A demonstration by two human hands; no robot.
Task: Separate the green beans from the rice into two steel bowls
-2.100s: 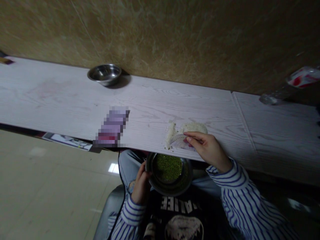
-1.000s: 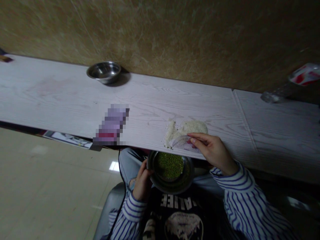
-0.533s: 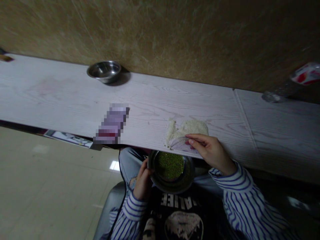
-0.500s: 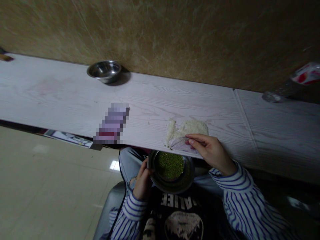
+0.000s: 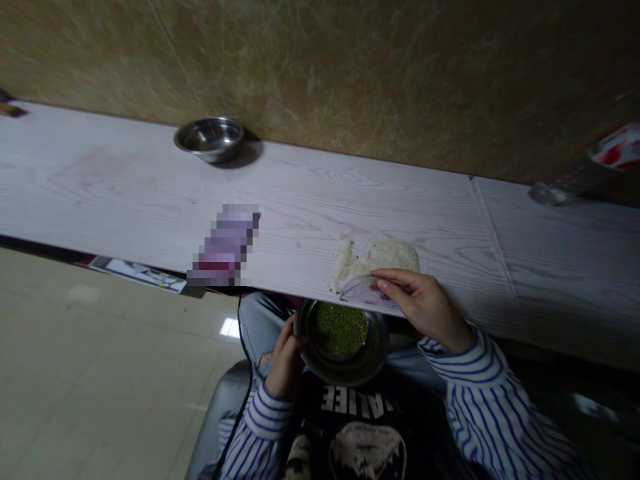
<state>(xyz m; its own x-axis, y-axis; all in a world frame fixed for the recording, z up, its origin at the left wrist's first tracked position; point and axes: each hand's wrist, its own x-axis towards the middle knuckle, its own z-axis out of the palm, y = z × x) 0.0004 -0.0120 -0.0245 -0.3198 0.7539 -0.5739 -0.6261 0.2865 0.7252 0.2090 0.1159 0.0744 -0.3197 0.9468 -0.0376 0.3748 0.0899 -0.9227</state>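
Observation:
My left hand [image 5: 285, 360] is closed on the left rim of a metal bowl [image 5: 376, 357], which I hold over my lap just below the table edge. Small green beans, which look like mung beans [image 5: 340, 330], lie in the bowl. Above it, at the table's front edge, my right hand [image 5: 425, 300] pinches a thin clear plastic piece [image 5: 357, 285] with a curved, ridged edge; its exact kind cannot be made out. The piece rests against a flat pile of white rice [image 5: 393, 255]. A few green beans are scattered around a narrow strip of rice [image 5: 343, 260] left of the pile.
An unheld metal bowl [image 5: 210, 139] stands against the wall at the back. A pixelated flat object [image 5: 225, 243] lies near the front edge of the white table [image 5: 125, 193]. At the right, a clear plastic bottle [image 5: 575, 177] with a red-and-white label lies by the wall.

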